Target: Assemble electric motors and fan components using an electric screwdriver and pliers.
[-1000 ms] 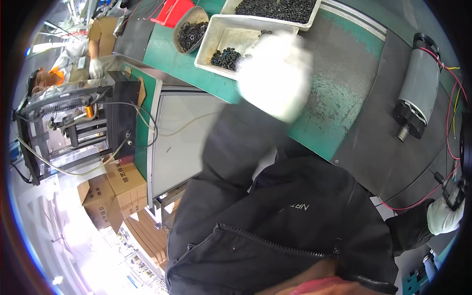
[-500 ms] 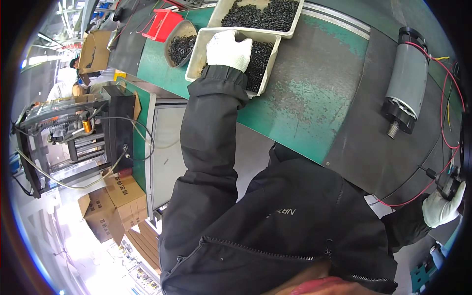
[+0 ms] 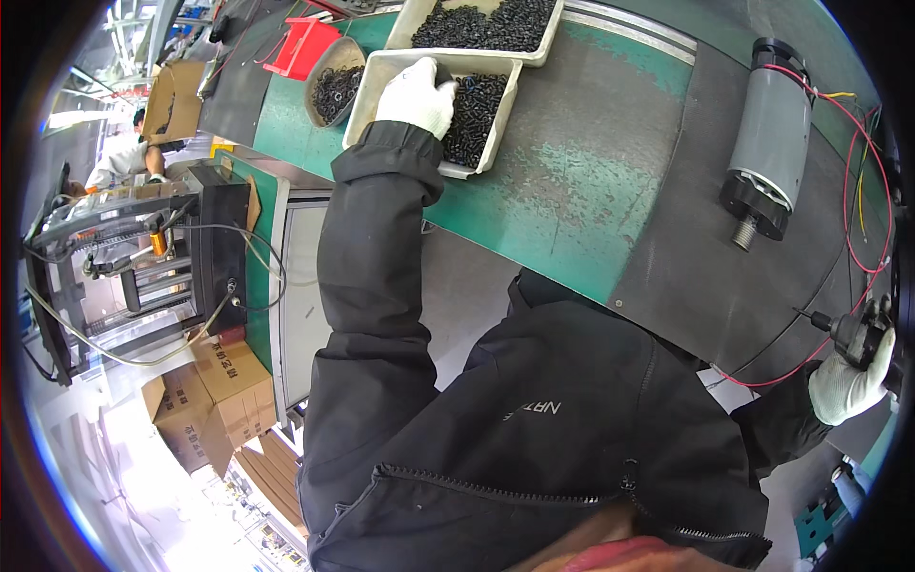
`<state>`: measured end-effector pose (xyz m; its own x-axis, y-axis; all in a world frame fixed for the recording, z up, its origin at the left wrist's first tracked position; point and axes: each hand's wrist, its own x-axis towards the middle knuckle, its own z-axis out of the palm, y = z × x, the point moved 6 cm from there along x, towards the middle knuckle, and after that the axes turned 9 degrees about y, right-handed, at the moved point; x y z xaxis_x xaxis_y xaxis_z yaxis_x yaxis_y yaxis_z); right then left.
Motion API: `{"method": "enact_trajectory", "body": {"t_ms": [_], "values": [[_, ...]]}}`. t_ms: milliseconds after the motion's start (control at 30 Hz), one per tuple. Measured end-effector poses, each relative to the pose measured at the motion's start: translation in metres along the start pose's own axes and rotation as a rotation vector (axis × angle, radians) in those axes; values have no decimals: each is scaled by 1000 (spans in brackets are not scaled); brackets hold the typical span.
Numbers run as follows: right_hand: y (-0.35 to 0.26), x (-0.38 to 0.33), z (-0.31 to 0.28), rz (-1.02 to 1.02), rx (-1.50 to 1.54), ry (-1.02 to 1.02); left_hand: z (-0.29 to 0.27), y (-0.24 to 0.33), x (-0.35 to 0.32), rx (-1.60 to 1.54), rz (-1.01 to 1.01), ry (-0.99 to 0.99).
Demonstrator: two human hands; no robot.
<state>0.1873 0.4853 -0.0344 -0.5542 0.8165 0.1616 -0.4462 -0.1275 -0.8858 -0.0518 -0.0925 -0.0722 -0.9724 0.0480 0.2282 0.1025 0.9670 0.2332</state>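
Observation:
My left hand, in a white glove, is down in a pale tray of small black screw-like parts. Its fingers are curled and closed; whatever is between their tips is hidden. At the far right edge my right hand, gloved too, is wrapped round a black power screwdriver. The tool's thin bit points left, over the dark mat. Above that lies a grey cylindrical motor with black end caps, a toothed shaft and red and yellow wires.
Behind the tray stands a second pale tray of black parts. To the left are a round bowl of black rings and a red bin. A machine frame and cardboard boxes stand left. Another person is far left.
The view has shifted slightly, so the bench things sit a little further left. My left hand stays in the tray, and the screwdriver's bit now shows more clearly in my right hand.

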Motion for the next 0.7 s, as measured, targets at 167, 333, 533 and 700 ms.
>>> {"method": "enact_trajectory", "body": {"t_ms": [167, 333, 533, 700], "values": [[-3, -5, 1, 33, 59, 1, 0, -1, 2, 131, 134, 64], [-8, -9, 7, 56, 80, 23, -32, 13, -14, -203, -102, 77], [-26, -20, 22, 405, 332, -344, -27, 162, -84, -2071, -197, -542], [-33, -57, 95, 233, 439, -447, 29, 267, -139, -2452, -390, -1022]]}}
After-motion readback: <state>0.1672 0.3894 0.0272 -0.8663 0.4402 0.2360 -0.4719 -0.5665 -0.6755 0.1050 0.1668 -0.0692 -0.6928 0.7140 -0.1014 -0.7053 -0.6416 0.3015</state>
